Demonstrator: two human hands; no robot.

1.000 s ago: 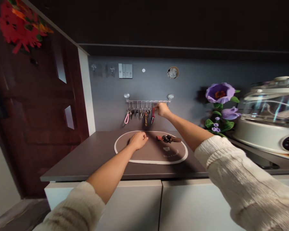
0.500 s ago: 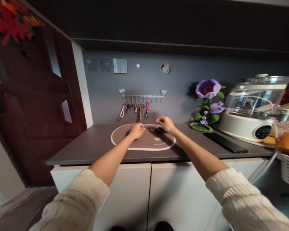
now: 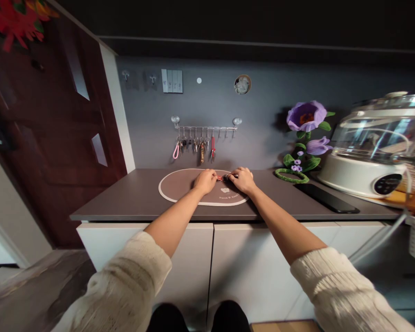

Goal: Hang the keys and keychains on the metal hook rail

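Note:
On the brown oval mat (image 3: pixel 180 186) lies a small bunch of keys (image 3: pixel 223 178), with a red piece at its left and dark parts at its right; fine detail is too small to make out. My left hand (image 3: pixel 205 180) has its fingers closed at the red end. From the other side, my right hand (image 3: pixel 242 180) curls its fingers over the dark end, hiding part of it. Behind both hands, a hook rail (image 3: pixel 207 127) on the wall carries several key sets, among them a pink loop (image 3: pixel 176 151) and a red strap (image 3: pixel 213 147).
A purple flower ornament (image 3: pixel 306 117) stands right of the mat, with a black phone (image 3: pixel 327 198) in front of it. Farther right is a white appliance (image 3: pixel 356 175) with a clear top and a hose. A dark cabinet (image 3: pixel 228 23) overhangs the counter (image 3: pixel 117 198).
My left hand has moved right to the keys. My right hand has come down onto them, its fingers curling over the dark end. The view has tilted down slightly.

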